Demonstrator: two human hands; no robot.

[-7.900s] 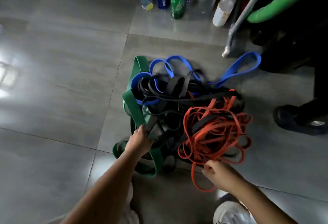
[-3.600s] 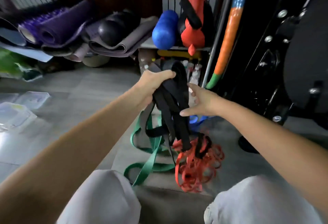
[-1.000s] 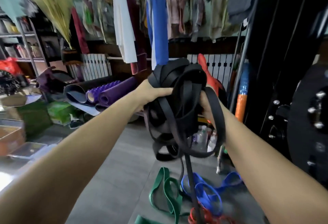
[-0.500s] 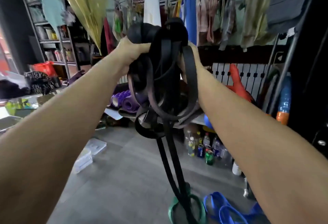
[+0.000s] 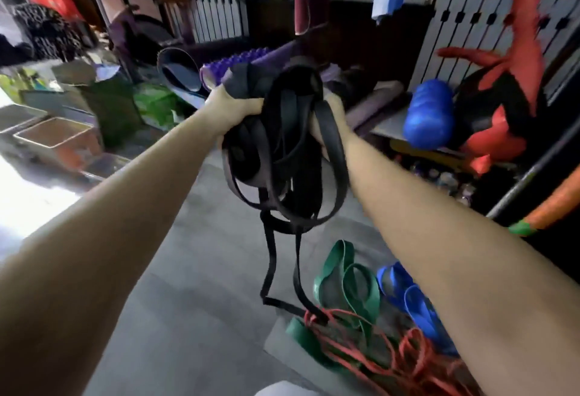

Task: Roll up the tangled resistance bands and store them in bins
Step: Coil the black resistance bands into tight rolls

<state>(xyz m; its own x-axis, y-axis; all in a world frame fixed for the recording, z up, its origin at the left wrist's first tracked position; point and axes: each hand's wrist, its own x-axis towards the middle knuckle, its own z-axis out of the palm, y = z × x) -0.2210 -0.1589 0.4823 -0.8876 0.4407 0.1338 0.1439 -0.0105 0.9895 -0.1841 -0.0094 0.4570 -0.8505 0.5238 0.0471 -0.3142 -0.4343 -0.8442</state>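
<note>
The right hand (image 5: 328, 114) is mostly hidden behind the black bands (image 5: 282, 144); only its back and wrist show, with one loop lying across the wrist, and I cannot tell how its fingers lie; the left hand (image 5: 233, 113) is plainer, fingers curled tight round the top of the bundle, thumb side up. The whole frame is blurred and dim, so edges are soft; the red band (image 5: 392, 348) runs out of view at the bottom edge, and part of the blue band (image 5: 408, 295) is covered by the right forearm.

The black bands are flat, matte rubber strips, bunched in many overlapping loops and held up in the air between the two hands; two long strands hang straight down from the bundle, and their low end reaches the floor (image 5: 188, 301) and meets the red band there. The green band (image 5: 345, 279) is a wide flat strip lying in loose folds on the floor, just beside the blue band, also wide and flat; the red band is thin and cord-like, in a tangled heap over the green band's near end. The floor is smooth grey tile; at its left edge stand open, rectangular bins (image 5: 53, 135), their contents unclear.
</note>
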